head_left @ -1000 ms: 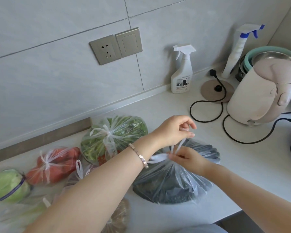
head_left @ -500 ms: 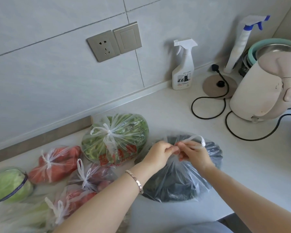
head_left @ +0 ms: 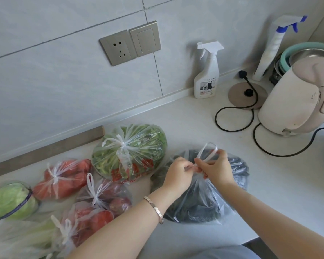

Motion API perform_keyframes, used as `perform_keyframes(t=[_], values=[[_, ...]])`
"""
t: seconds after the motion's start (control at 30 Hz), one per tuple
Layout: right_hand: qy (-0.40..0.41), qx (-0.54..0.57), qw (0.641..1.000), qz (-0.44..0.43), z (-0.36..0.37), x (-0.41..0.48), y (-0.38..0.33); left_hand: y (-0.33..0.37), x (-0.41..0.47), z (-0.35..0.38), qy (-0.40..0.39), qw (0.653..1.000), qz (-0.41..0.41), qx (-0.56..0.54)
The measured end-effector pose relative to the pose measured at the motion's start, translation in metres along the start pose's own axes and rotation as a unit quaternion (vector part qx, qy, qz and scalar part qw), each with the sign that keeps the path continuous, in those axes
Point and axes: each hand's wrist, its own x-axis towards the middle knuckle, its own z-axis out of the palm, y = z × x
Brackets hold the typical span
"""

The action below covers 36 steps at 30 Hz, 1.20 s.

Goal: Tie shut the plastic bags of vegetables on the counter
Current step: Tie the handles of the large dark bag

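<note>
A clear plastic bag of dark vegetables [head_left: 204, 202] lies on the counter in front of me. My left hand [head_left: 178, 173] and my right hand [head_left: 216, 168] meet above it, each pinching one of the bag's handle strips at the gathered neck. A loop of handle [head_left: 209, 149] sticks up above my right hand. To the left lie several knotted bags: green vegetables [head_left: 131, 152], red ones [head_left: 62, 178], reddish-purple ones [head_left: 108, 195], tomatoes [head_left: 94, 219] and pale greens [head_left: 21, 238].
A wrapped cabbage [head_left: 9, 200] sits at the far left. A white spray bottle [head_left: 207, 71], a kettle base [head_left: 246, 95] with black cord, a pale kettle [head_left: 295, 101], a second spray bottle [head_left: 275, 45] and a teal-rimmed pot [head_left: 307, 51] stand at the right. The counter's front edge [head_left: 251, 239] is near.
My hands came together over the dark bag's neck, and the handle now forms a loop above my right hand. The view has shifted slightly downward.
</note>
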Motion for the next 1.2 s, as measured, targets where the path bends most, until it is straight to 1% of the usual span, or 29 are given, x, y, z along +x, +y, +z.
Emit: perform_keyframes(t=[0.07,0.17,0.2,0.27,0.3,0.37,0.4,0.53,0.67,0.77,0.83,0.97,1.03,1.1,1.2], values=[[0.007,-0.001,1.0,-0.015,0.003,-0.004,0.0,0.001,-0.002,0.0,0.011,1.0,-0.018,-0.015],[0.0,0.006,0.998,-0.059,0.004,-0.013,0.003,0.003,-0.006,-0.001,0.028,0.999,-0.031,-0.026],[-0.005,-0.002,0.997,-0.081,0.003,-0.016,0.003,0.004,-0.006,-0.001,0.033,0.998,-0.032,-0.03],[-0.013,-0.058,0.988,-0.145,0.001,-0.02,0.007,0.006,-0.007,-0.002,0.04,0.998,-0.036,-0.038],[-0.011,-0.099,0.976,-0.195,0.0,-0.021,0.01,0.006,-0.007,-0.002,0.041,0.997,-0.039,-0.044],[-0.001,-0.167,0.939,-0.3,-0.001,-0.018,0.018,0.005,-0.005,-0.002,0.042,0.997,-0.046,-0.045],[-0.001,-0.184,0.926,-0.329,-0.002,-0.017,0.021,0.005,-0.004,-0.003,0.037,0.997,-0.047,-0.042],[-0.037,-0.232,0.891,-0.388,-0.006,-0.008,0.02,0.006,-0.003,-0.009,-0.009,0.999,-0.043,-0.032],[-0.093,-0.299,0.843,-0.437,-0.012,0.004,0.012,0.008,-0.002,-0.016,-0.046,0.998,0.007,0.048],[-0.129,-0.312,0.832,-0.44,-0.015,0.011,0.012,0.008,-0.003,-0.017,-0.055,0.995,0.029,0.073],[-0.15,-0.294,0.843,-0.424,-0.015,0.014,0.012,0.007,-0.004,-0.016,-0.038,0.995,0.04,0.086],[-0.144,-0.239,0.888,-0.366,-0.02,0.011,0.009,0.004,-0.009,-0.014,-0.003,0.995,0.066,0.075],[-0.132,-0.206,0.92,-0.305,-0.022,0.006,0.009,0.002,-0.012,-0.012,0.002,0.994,0.083,0.071],[-0.141,-0.161,0.95,-0.229,-0.022,0.004,0.01,-0.001,-0.014,-0.009,0.015,0.994,0.09,0.065],[-0.164,-0.058,0.974,-0.145,-0.022,0.003,0.011,-0.001,-0.016,-0.005,0.028,0.994,0.088,0.062]])
